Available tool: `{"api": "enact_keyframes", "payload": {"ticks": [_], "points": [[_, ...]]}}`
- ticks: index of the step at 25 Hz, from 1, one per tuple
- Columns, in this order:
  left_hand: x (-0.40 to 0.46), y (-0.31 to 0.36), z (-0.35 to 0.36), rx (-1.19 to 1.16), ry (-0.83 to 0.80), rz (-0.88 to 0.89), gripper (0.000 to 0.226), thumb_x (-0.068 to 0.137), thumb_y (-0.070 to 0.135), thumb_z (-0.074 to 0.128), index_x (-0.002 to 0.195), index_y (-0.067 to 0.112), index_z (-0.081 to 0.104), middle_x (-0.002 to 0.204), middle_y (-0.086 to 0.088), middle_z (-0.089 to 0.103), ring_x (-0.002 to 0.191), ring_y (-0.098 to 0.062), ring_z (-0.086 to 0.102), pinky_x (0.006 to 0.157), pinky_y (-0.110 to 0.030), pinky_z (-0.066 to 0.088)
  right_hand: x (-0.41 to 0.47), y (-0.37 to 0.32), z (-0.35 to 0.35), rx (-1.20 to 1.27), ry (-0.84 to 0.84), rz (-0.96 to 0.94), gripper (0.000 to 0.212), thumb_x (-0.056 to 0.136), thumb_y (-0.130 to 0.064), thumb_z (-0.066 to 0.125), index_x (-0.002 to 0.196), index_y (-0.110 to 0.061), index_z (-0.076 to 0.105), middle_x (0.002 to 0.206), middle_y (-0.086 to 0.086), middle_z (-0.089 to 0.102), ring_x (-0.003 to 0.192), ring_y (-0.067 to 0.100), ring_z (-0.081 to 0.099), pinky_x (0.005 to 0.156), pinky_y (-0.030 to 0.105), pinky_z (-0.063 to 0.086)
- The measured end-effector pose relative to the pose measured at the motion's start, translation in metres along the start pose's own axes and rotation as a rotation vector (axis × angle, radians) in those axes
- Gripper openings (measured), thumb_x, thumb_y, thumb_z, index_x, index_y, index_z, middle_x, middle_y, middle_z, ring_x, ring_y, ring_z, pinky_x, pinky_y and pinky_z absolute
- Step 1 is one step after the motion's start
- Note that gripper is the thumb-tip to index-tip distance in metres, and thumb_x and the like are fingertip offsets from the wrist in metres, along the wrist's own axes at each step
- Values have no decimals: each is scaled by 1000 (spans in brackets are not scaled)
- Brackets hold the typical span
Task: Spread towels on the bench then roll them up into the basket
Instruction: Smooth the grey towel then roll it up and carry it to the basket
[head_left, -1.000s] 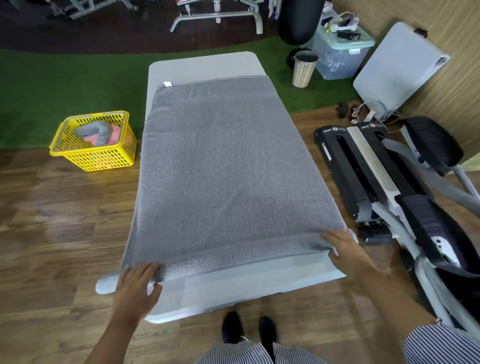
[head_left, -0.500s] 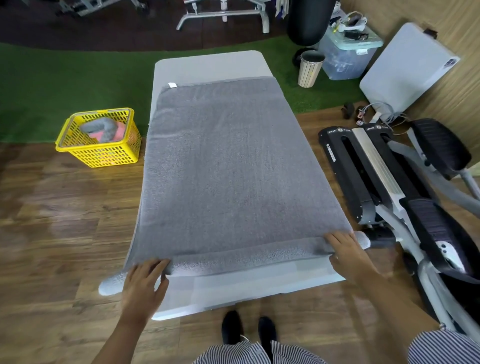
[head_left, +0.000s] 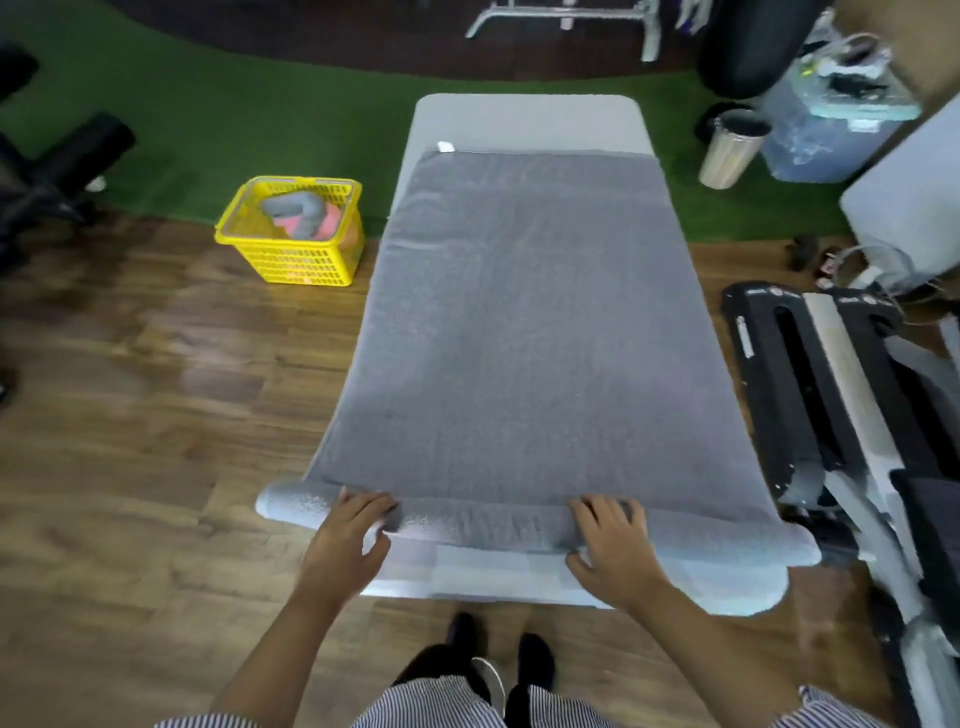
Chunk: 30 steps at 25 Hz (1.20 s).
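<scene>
My left hand (head_left: 349, 535) and right hand (head_left: 613, 540) lie spread, fingers pressing the rolled edge of the grey towel (head_left: 535, 332). Soft, limp terry; I judge it needs even pressure across the roll.

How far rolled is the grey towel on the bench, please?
Barely: only the near edge of the grey towel is rolled; the rest lies flat.

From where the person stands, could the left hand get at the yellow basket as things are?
Probably not without stepping over: the left hand rests on the towel roll, and the yellow basket sits on the floor well up the bench's left side.
</scene>
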<state>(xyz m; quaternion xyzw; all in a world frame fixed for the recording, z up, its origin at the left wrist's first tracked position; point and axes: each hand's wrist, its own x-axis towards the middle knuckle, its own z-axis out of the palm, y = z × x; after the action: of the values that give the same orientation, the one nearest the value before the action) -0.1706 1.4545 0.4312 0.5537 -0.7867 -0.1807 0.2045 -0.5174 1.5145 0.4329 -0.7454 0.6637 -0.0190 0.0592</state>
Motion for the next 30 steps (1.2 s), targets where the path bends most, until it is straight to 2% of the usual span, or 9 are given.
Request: {"api": "enact_keyframes", "payload": {"ticks": [4,7,9,12,14,19,22,27,30], "points": [[-6,-7,-15,-39,-16,-5,40,76,34,53,112,25,67,110,20,61,102,2,57,92,-16,44,40,-75,7,70,0,-255,54,58,-44,57,103,-15,60,93,2,64,80,21,62,70,30,51],[8,-40,-34,-30,102,-56,30,79,32,53,101,21,71,99,13,67,86,-6,64,75,-21,51,75,-137,11,123,-11,-385,51,62,-50,47,102,-17,51,91,-2,63,79,16,61,70,26,47],[26,-66,-48,-59,142,-420,30,83,29,54,106,14,68,108,0,66,89,-20,65,78,-33,52,92,-165,15,123,-58,-449,49,66,-51,43,101,-19,51,91,-4,63,79,14,60,73,25,42],[59,-100,-60,-405,-217,-1208,35,88,28,60,112,3,61,119,-14,60,99,-30,55,87,-38,47,105,-180,17,147,-119,-502,47,69,-49,40,100,-21,60,92,-7,66,80,10,63,70,18,50],[67,-107,-57,-600,-383,-1351,33,84,25,67,106,1,60,107,-15,62,89,-30,57,74,-36,50,105,-177,16,164,-131,-545,44,67,-48,40,100,-24,55,91,-10,64,78,7,61,69,15,49],[63,-116,-59,-637,-429,-1455,11,80,16,61,74,8,56,68,-7,48,61,-21,42,55,-26,33,101,-171,11,134,-115,-555,41,59,-48,41,95,-28,43,85,-15,60,72,3,57,64,12,45],[55,-133,-69,-686,-254,-1468,19,81,7,51,62,9,49,52,-6,42,49,-17,31,52,-23,21,103,-162,3,190,-128,-507,38,61,-47,44,93,-27,45,79,-12,59,65,5,57,55,15,44],[45,-119,-74,-778,-68,-1312,20,89,7,62,73,17,55,40,1,43,36,-12,36,48,-19,27,109,-163,4,165,-223,-558,43,60,-50,61,90,-26,42,77,-8,58,63,10,58,53,18,45],[47,-109,-79,-841,-59,-1237,16,90,9,61,80,20,55,44,2,43,36,-11,36,46,-18,30,115,-177,0,163,-299,-531,51,71,-56,55,106,-20,47,97,-3,60,86,17,59,77,27,49]]}}
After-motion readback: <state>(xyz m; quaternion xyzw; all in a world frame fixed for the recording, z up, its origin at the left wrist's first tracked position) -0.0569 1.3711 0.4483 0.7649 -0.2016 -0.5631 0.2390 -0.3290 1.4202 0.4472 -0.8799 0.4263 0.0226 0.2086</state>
